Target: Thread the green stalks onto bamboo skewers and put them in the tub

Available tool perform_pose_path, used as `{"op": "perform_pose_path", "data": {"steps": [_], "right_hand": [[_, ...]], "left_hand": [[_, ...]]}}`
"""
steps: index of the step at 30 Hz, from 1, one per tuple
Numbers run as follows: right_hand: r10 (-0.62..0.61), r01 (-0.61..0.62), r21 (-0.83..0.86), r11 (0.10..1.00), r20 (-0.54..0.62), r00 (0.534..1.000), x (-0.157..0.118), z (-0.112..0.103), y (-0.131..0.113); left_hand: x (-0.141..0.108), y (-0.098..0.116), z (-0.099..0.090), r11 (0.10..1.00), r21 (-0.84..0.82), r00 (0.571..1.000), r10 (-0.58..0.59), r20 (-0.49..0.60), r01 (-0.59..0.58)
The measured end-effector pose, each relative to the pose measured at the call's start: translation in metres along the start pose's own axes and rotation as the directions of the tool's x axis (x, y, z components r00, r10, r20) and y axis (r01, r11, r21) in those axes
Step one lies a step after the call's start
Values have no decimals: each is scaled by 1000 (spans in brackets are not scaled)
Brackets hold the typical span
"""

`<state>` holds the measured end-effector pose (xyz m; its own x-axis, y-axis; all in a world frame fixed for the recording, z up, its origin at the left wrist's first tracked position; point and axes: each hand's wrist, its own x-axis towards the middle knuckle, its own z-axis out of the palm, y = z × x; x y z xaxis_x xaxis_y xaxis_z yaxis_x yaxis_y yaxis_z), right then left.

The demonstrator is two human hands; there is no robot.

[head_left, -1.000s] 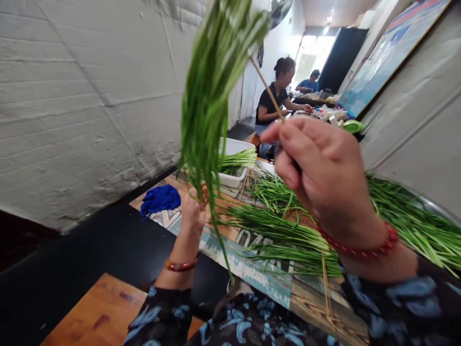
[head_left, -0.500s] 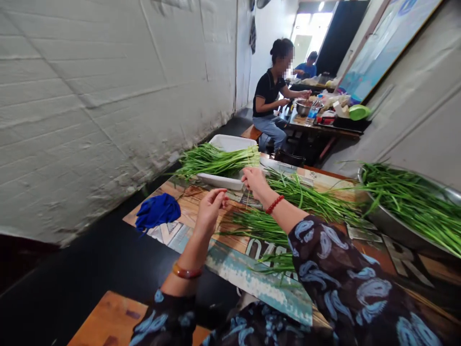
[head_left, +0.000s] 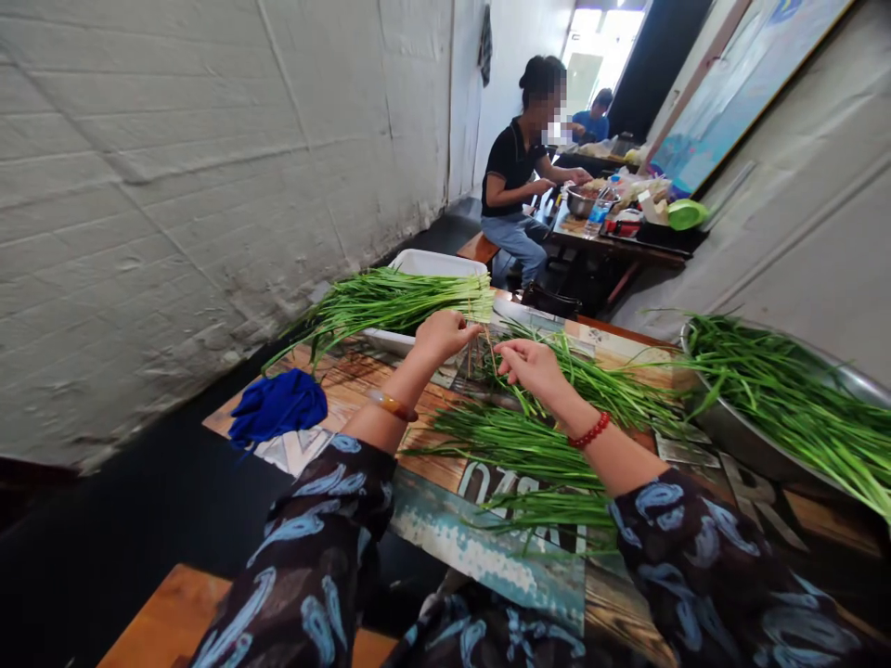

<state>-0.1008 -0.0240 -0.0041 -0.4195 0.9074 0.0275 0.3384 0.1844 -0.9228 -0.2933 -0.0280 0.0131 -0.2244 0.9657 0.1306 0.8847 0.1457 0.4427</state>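
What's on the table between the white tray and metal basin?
Head view: a loose pile of green stalks lies between white tray and metal basin; the right hand shows in front of its tray-side end.

We see bright green stalks [head_left: 390, 301], paling to yellowish white at their cut ends, in a white tray [head_left: 442, 263] at the far left corner of the tabletop [head_left: 480, 547], itself patched with orange-brown woodgrain, weathered teal and pale lettering. At the near left corner we see a deep blue cloth [head_left: 282, 408]. Our dark sleeves [head_left: 703, 547] carry light blue paisley; the beaded bracelet [head_left: 591, 431] is red, the bangle [head_left: 393, 405] amber.
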Motion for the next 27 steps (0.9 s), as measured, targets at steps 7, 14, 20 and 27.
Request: {"op": "perform_pose_path", "data": {"steps": [7,14,20,27], "right_hand": [[15,-15,-11,1000,-27,1000,15,-10,15],[-9,2,-77,997,-93,996,38,-2,43],[-39,22,-121,992,-138,990,53,6,50],[-34,25,-69,997,-129,991,57,13,45]], "left_hand": [[-6,7,12,1000,-2,998,-1,-61,1],[6,12,19,990,-130,997,-59,-48,53],[11,-1,11,908,-418,999,-34,-28,19],[16,-5,-16,810,-586,973,-124,-193,-13]]}}
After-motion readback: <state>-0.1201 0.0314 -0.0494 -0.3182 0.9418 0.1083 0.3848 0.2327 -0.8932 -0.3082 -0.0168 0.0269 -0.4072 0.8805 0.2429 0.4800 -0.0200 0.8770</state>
